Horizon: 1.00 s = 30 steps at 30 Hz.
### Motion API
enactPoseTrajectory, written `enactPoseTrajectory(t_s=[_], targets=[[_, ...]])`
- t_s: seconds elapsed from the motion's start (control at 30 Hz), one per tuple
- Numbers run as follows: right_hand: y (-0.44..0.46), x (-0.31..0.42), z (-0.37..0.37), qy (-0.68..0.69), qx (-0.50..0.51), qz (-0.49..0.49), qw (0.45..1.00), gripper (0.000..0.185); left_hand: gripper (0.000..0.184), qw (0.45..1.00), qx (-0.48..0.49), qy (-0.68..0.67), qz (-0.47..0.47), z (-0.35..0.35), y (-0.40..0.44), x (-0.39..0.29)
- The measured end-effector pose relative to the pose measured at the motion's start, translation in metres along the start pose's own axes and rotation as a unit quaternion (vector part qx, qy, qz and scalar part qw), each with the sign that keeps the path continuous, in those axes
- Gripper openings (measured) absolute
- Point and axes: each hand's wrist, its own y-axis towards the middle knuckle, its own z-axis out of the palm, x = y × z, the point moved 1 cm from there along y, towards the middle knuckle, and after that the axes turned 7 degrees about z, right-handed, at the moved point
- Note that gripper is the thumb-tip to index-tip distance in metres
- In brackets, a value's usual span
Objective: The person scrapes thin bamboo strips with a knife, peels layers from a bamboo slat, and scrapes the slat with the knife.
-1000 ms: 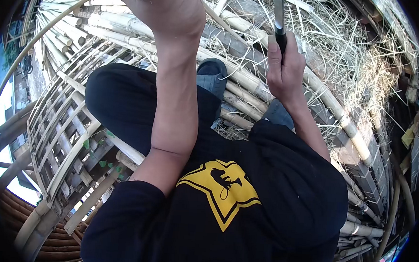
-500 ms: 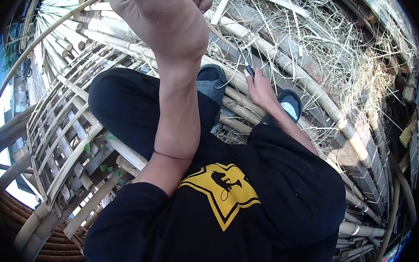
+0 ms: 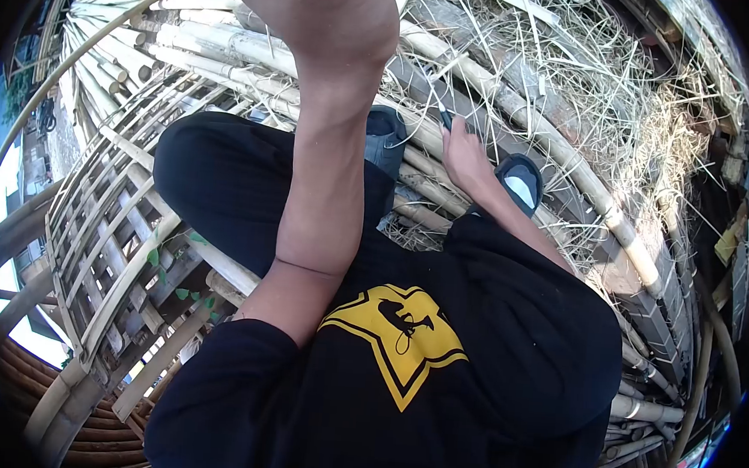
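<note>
My left hand is raised close to the camera at the top edge, with the wrist and forearm crossing over my bent knee. Its fingers are cut off by the frame, so I cannot see whether it holds anything. My right hand is low between my feet, its fingers wrapped around the dark handle of a slim knife. The narrow blade points up and away over the bamboo poles, among thin pale shavings. A dark shoe lies left of this hand and another shoe right of it.
Loose bamboo shavings heap up ahead and to the right over poles and boards. A long bamboo pole runs diagonally past my feet. On the left are a woven bamboo lattice and stacked cut poles.
My left hand has shifted slightly up and right, taking its curled fingers out of frame. My right hand keeps the knife and has barely moved; the blade's angle has changed slightly.
</note>
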Motion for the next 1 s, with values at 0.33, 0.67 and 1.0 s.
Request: enactPoseTrajectory(t_s=[0.33,0.67,1.0], targets=[[0.013,-0.023,-0.023,0.666,0.401,0.201,0.596,0.025,0.057,0.999,-0.026,0.014,-0.014,-0.003,0.003,0.004],[-0.02,0.033,-0.056,0.183,-0.249,-0.191,0.931,0.025,0.058,1.0,-0.013,0.012,0.001,-0.006,0.006,0.01],[0.006,-0.021,-0.022,0.552,0.337,0.2,0.736,0.027,0.057,0.999,-0.032,-0.002,-0.032,-0.015,0.006,0.011]])
